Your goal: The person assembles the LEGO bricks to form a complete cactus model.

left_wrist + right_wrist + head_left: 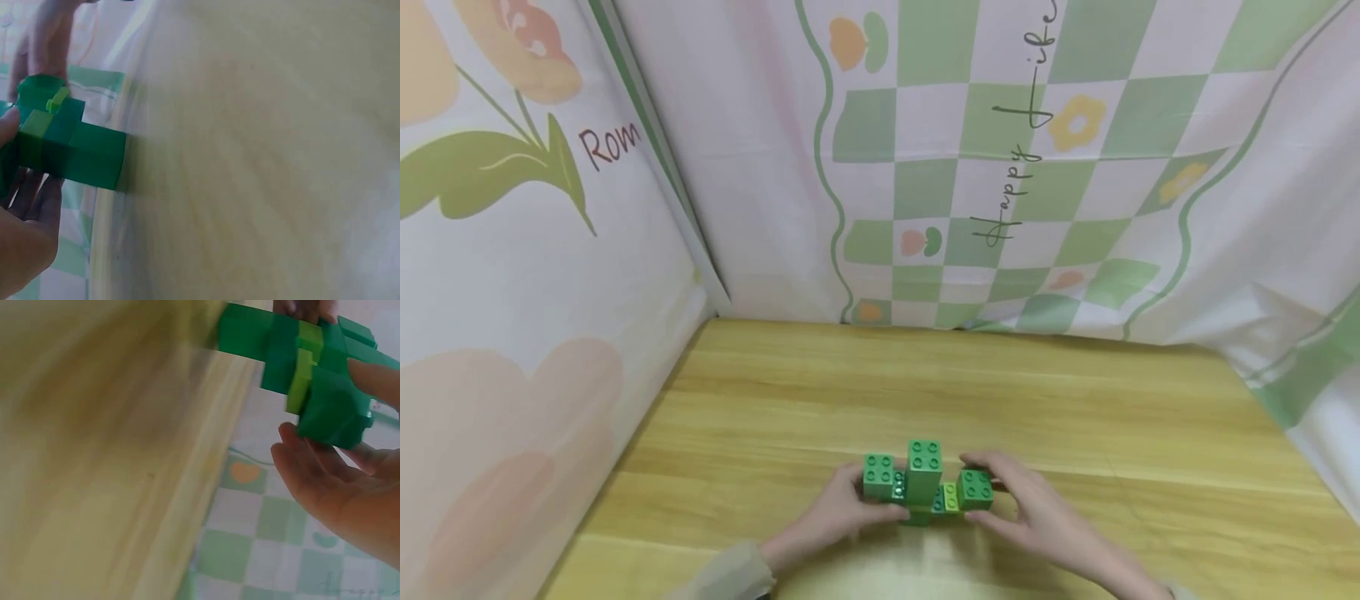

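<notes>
A build of joined green toy building blocks stands on the table, with a tall column in the middle and a lower arm at each side. A lime-green block sits in the right arm, beside its end block. My left hand grips the left part, thumb in front and fingers behind. My right hand holds the right end block between thumb and fingers. In the right wrist view, this green end block lies between the right thumb and fingers; some fingertips are hidden behind it.
The build stands on a wood-grain table. A white curtain with green checks and lettering hangs along the table's back edge. Another printed cloth closes off the left side.
</notes>
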Available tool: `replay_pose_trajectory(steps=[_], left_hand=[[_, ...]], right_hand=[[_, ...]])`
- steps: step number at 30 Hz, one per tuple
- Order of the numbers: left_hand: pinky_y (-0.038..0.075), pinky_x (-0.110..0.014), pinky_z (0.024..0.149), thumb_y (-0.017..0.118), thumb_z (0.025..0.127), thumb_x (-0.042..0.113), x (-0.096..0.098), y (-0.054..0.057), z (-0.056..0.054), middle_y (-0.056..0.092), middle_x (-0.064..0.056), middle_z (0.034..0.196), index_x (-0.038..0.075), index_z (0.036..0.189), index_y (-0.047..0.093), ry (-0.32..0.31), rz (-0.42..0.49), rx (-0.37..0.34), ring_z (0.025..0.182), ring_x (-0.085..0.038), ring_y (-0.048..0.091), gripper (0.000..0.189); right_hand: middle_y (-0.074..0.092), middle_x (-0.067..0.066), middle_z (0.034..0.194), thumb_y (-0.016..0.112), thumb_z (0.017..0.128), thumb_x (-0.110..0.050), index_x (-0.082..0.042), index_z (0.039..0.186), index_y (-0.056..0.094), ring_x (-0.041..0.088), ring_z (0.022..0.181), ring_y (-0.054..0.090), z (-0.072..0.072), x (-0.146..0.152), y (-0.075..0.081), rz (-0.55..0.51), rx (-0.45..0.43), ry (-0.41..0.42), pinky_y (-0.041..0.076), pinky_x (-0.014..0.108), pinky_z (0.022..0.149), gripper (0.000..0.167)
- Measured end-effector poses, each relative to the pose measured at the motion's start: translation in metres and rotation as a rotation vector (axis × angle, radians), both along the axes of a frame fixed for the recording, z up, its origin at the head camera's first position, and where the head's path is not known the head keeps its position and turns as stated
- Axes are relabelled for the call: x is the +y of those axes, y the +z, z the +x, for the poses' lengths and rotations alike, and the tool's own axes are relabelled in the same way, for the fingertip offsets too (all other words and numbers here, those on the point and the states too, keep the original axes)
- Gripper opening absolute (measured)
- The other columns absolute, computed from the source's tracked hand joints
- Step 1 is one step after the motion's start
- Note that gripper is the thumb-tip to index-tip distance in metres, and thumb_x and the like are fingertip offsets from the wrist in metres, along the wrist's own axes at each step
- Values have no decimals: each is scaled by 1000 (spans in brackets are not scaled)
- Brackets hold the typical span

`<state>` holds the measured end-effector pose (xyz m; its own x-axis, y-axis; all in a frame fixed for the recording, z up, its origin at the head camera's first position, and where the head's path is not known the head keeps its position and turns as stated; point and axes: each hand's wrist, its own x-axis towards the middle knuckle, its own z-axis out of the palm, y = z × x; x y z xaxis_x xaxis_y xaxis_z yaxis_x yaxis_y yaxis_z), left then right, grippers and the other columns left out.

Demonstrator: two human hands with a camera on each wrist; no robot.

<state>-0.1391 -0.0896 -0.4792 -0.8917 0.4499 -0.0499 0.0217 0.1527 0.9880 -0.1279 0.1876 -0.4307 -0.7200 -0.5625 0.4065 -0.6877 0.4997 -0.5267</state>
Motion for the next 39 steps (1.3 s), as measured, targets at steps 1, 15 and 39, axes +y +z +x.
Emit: replay_pose_trajectory(steps=[1,15,39], left_hand=[[52,-27,100,83,78,20,-1,0,0,70,-3,125,21,129,63,0,6,-4,112,-15,66,54],[52,-19,100,80,80,11,-22,8,-1,66,-16,127,5,128,59,28,89,-12,111,-11,67,53],[53,-18,97,78,83,15,-20,12,-10,67,-17,120,3,129,57,136,59,18,106,-14,65,52]], right_hand=[[65,14,123,80,81,-17,-3,132,52,12,102,66,0,2,-2,-6,-44,3,61,26,81,60],[70,18,109,77,82,-8,2,125,55,2,95,67,-2,8,-16,-133,-274,26,61,20,79,49],[71,13,103,78,83,-15,0,119,58,15,88,70,-8,9,-18,-164,-428,-62,60,21,79,44]])
